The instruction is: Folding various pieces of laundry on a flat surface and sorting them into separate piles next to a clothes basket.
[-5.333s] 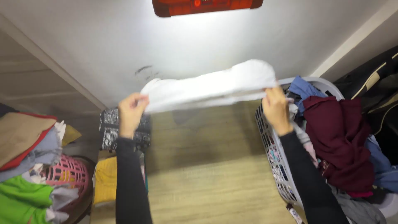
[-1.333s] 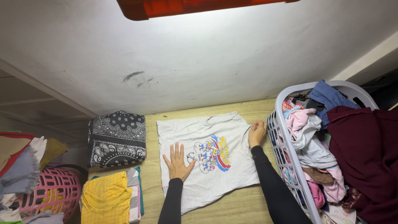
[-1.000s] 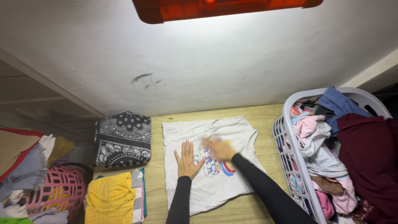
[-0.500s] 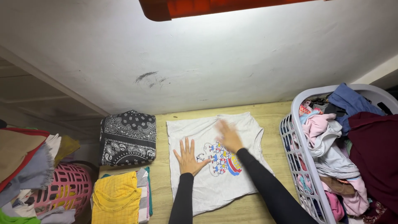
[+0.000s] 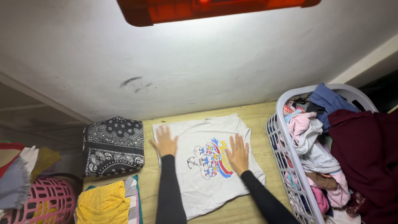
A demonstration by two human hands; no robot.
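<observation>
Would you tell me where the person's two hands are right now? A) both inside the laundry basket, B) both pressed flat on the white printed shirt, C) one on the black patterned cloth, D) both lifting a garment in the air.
B: the left hand and the right hand both lie palm-down on the white printed shirt spread on the table.
</observation>
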